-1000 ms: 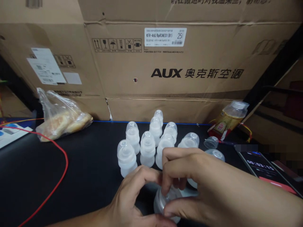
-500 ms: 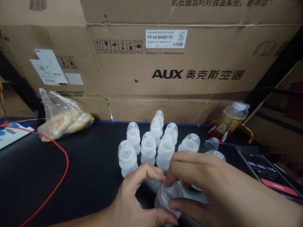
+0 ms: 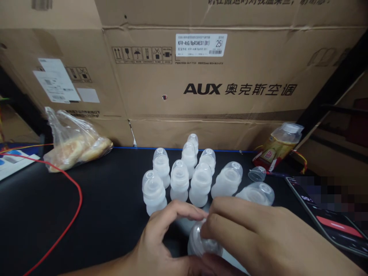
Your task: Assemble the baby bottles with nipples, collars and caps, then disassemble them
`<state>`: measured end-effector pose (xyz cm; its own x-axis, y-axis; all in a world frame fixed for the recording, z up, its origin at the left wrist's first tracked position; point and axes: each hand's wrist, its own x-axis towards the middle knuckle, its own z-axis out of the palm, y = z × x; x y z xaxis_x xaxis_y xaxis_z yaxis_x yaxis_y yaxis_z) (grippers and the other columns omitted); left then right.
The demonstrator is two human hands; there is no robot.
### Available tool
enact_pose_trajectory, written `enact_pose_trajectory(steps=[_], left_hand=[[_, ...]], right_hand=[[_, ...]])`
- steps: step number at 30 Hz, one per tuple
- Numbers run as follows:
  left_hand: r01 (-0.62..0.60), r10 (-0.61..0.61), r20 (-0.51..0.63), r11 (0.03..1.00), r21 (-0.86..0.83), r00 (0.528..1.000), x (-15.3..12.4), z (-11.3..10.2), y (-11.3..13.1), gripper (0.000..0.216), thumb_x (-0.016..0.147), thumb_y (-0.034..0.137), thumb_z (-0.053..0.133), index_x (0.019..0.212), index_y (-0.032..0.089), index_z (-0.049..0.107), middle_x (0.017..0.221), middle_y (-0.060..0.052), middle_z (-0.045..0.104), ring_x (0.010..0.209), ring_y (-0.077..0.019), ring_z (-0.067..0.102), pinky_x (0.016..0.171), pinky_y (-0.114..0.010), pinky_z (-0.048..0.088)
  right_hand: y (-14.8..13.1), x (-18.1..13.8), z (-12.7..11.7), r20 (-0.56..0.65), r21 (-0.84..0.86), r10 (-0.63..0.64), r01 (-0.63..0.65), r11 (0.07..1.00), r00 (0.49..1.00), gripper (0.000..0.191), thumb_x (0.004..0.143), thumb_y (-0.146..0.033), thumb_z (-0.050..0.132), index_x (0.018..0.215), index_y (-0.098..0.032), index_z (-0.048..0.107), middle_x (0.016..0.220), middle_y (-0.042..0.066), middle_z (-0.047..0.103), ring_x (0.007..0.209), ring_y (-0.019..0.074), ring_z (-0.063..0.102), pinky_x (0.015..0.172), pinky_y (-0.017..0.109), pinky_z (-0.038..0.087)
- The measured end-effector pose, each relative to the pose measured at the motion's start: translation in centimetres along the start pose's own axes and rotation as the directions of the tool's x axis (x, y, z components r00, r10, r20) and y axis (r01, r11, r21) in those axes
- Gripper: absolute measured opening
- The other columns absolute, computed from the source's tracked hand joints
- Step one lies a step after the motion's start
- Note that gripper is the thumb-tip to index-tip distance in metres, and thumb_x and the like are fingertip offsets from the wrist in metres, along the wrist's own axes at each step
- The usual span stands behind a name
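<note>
Sitting between both hands (image 3: 218, 241), the small bottle (image 3: 201, 241) is gripped.

A large cardboard box (image 3: 230, 73) printed "AUX" stands along the back of the black surface (image 3: 109, 214), bearing a white label (image 3: 201, 45). A second cardboard box (image 3: 54, 69) stands to its left. A clear plastic bag of bread (image 3: 73, 143) lies at left, beside a red cable (image 3: 71, 214) looping across the surface. At right, a yellow packet (image 3: 273, 151) leans near the box, and a phone (image 3: 330, 218) with a lit screen lies flat.
</note>
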<state>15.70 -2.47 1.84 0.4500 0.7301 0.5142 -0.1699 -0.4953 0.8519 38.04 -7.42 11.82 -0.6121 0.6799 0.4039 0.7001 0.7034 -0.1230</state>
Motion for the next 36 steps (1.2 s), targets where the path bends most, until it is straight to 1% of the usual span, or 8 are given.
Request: enact_pose_trajectory(steps=[3, 7, 12, 15, 21, 27, 31, 36], left_hand=[[-0.014, 0.016, -0.037, 0.998, 0.061, 0.999, 0.2, 0.1, 0.2, 0.070, 0.061, 0.023, 0.109, 0.121, 0.038, 0.078, 0.115, 0.009, 0.088, 0.104, -0.0106, 0.084, 0.098, -0.007, 0.058], [-0.031, 0.033, -0.035, 0.998, 0.049, 0.999, 0.5, 0.4, 0.6, 0.058, 0.066, 0.029, 0.107, 0.116, 0.035, 0.078, 0.109, 0.010, 0.088, 0.098, -0.0090, 0.085, 0.093, -0.007, 0.060], [-0.040, 0.038, 0.040, 0.999, 0.036, 0.998, 0.1, 0.3, 0.2, 0.056, 0.071, 0.034, 0.105, 0.119, 0.034, 0.076, 0.114, 0.006, 0.088, 0.103, -0.0133, 0.085, 0.096, -0.013, 0.061], [-0.053, 0.052, 0.042, 0.998, 0.018, 0.998, 0.0, 0.4, -0.2, 0.054, 0.071, 0.029, 0.105, 0.116, 0.032, 0.076, 0.119, 0.002, 0.088, 0.107, -0.0172, 0.085, 0.097, -0.018, 0.063], [-0.051, 0.051, 0.012, 0.999, 0.004, 0.999, 0.6, 0.5, -0.1, 0.055, 0.066, 0.031, 0.108, 0.113, 0.031, 0.079, 0.119, 0.002, 0.088, 0.108, -0.0182, 0.085, 0.096, -0.017, 0.064], [-0.065, 0.066, -0.029, 0.998, 0.005, 0.997, 0.9, 0.5, 0.7, 0.054, 0.065, 0.031, 0.108, 0.112, 0.027, 0.081, 0.108, 0.001, 0.091, 0.097, -0.0156, 0.087, 0.092, -0.012, 0.063], [-0.071, 0.070, -0.028, 0.996, -0.049, 0.997, 1.0, 0.7, 0.8, 0.050, 0.069, 0.035, 0.106, 0.113, 0.030, 0.081, 0.104, 0.005, 0.091, 0.096, -0.0114, 0.087, 0.090, -0.008, 0.061], [-0.056, 0.056, -0.036, 0.998, -0.003, 0.998, 1.0, 0.6, 0.6, 0.048, 0.066, 0.034, 0.107, 0.106, 0.028, 0.080, 0.098, 0.006, 0.090, 0.089, -0.0103, 0.085, 0.086, -0.009, 0.061]], right_hand=[[0.1, 0.4, 0.1, 0.000, -0.005, 0.025, -0.025, 1.000, 1.000, 0.035, 0.078, -0.018, 0.097, 0.102, -0.025, 0.073, 0.082, -0.004, 0.072, 0.057, 0.0118, 0.064, 0.044, 0.026, 0.036], [-0.5, 1.4, 0.2, 0.025, -0.062, 0.060, -0.058, 0.996, 0.998, 0.007, 0.094, -0.026, 0.082, 0.098, -0.025, 0.076, 0.071, -0.001, 0.066, 0.059, 0.0144, 0.060, 0.050, 0.025, 0.036], [-0.5, 2.1, 0.2, 0.049, -0.058, 0.076, -0.073, 0.996, 0.996, 0.008, 0.095, -0.031, 0.082, 0.095, -0.025, 0.077, 0.067, -0.001, 0.061, 0.061, 0.0150, 0.058, 0.053, 0.025, 0.037], [0.1, 1.8, 0.3, 0.075, -0.025, 0.084, -0.082, 0.996, 0.994, 0.009, 0.092, -0.027, 0.084, 0.092, -0.025, 0.076, 0.069, -0.002, 0.063, 0.059, 0.0136, 0.057, 0.052, 0.025, 0.036], [0.9, 0.9, 0.5, 0.042, 0.107, 0.066, -0.070, 0.992, 0.997, 0.039, 0.064, -0.012, 0.103, 0.083, -0.023, 0.071, 0.077, -0.007, 0.068, 0.053, 0.0090, 0.058, 0.047, 0.026, 0.028], [0.1, 2.0, -0.3, 0.072, -0.017, 0.102, -0.101, 0.995, 0.992, 0.011, 0.090, -0.025, 0.085, 0.089, -0.024, 0.074, 0.072, -0.002, 0.064, 0.062, 0.0139, 0.058, 0.054, 0.025, 0.035], [0.0, 2.9, -0.3, 0.083, -0.033, 0.119, -0.117, 0.993, 0.989, 0.010, 0.092, -0.029, 0.084, 0.091, -0.025, 0.076, 0.070, -0.001, 0.061, 0.065, 0.0157, 0.059, 0.056, 0.024, 0.038], [0.3, 2.8, -0.5, 0.126, 0.058, 0.147, -0.155, 0.986, 0.981, 0.013, 0.087, -0.022, 0.089, 0.092, -0.026, 0.077, 0.076, -0.001, 0.066, 0.066, 0.0153, 0.062, 0.057, 0.024, 0.041]])
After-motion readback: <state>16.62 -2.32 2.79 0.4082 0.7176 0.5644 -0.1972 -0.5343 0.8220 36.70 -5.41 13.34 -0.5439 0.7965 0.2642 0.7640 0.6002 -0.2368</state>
